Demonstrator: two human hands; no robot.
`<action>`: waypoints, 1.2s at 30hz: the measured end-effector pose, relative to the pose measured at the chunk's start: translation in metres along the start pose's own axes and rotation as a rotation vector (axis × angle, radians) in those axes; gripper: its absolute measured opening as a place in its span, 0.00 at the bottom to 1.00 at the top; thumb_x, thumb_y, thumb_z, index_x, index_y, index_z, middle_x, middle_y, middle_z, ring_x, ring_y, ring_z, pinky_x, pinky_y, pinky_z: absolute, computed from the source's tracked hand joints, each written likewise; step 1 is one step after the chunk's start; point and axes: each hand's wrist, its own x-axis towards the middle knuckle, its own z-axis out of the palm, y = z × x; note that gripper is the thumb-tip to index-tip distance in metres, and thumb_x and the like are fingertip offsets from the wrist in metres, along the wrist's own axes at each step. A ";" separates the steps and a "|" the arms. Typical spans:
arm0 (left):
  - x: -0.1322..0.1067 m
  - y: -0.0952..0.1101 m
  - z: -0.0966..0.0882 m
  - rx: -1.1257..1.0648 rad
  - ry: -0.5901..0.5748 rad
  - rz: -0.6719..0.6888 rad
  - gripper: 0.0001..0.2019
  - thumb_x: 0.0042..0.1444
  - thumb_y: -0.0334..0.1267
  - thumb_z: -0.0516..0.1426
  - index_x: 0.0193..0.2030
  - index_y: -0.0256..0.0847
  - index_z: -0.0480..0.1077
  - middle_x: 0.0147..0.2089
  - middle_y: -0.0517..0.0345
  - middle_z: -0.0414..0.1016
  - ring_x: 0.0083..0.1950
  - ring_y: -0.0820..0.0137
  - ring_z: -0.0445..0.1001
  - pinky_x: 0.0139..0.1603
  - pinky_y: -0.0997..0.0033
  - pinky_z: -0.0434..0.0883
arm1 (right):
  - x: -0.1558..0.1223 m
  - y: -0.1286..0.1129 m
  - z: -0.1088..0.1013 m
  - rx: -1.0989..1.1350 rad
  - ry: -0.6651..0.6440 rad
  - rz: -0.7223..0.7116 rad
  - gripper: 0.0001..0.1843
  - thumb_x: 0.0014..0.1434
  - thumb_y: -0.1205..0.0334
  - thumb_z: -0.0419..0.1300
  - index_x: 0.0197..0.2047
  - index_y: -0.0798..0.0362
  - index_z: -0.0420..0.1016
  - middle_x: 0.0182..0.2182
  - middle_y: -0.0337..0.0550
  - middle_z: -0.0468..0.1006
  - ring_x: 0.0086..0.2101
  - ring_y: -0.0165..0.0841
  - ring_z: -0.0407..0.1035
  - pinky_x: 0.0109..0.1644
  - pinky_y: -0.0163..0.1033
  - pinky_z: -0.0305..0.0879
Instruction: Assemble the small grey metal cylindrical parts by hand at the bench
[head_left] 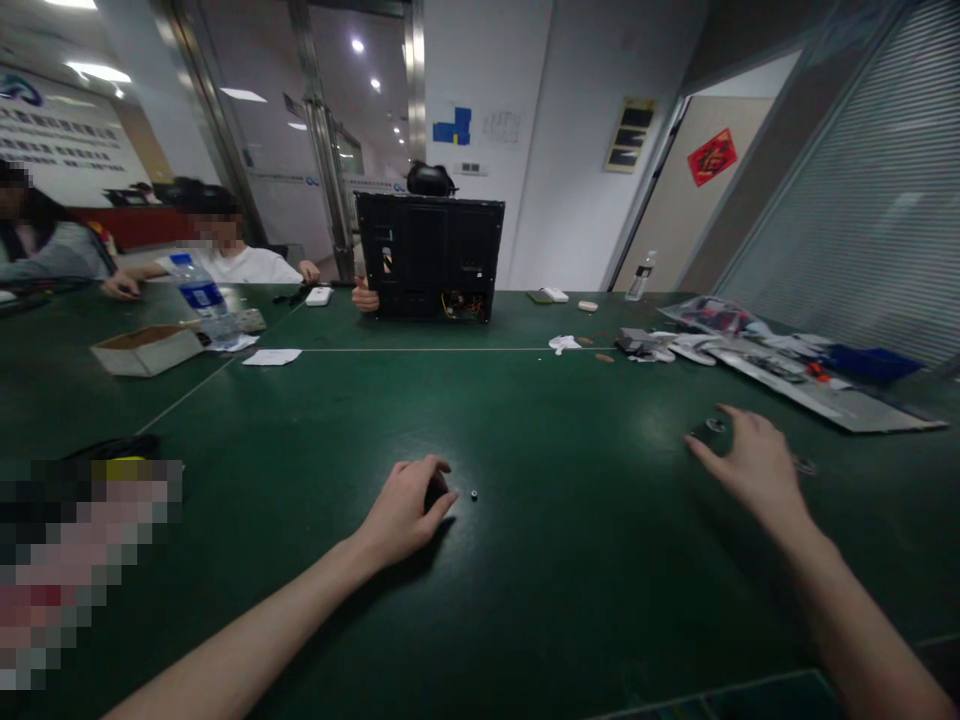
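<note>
My left hand (405,508) rests on the green tabletop, its fingers curled and the thumb apart from them, with nothing visible in its grip. Just right of its fingertips lies a tiny dark round part with a pale centre (474,495), not touched. On the right, my right hand (756,465) hovers low over the table with thumb and index finger spread. In the gap between them shows a small clear ring-like piece (715,425); I cannot tell whether a finger touches it. Another small ring-like piece (805,466) is partly hidden behind that hand.
Opposite me, a person's hand (365,296) holds an upright black panel (427,255) with exposed wires. A carton (150,352) and a water bottle (204,300) stand at left. A board with clutter (847,400) and a blue tray (877,363) lie at right. Other people sit far left.
</note>
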 end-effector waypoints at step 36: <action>0.002 -0.002 0.001 -0.005 -0.012 -0.037 0.11 0.57 0.40 0.55 0.46 0.40 0.66 0.43 0.51 0.74 0.45 0.60 0.72 0.47 0.58 0.68 | -0.042 -0.260 0.063 1.691 -1.075 0.368 0.17 0.44 0.61 0.69 0.37 0.55 0.73 0.33 0.41 0.76 0.29 0.25 0.65 0.34 0.33 0.60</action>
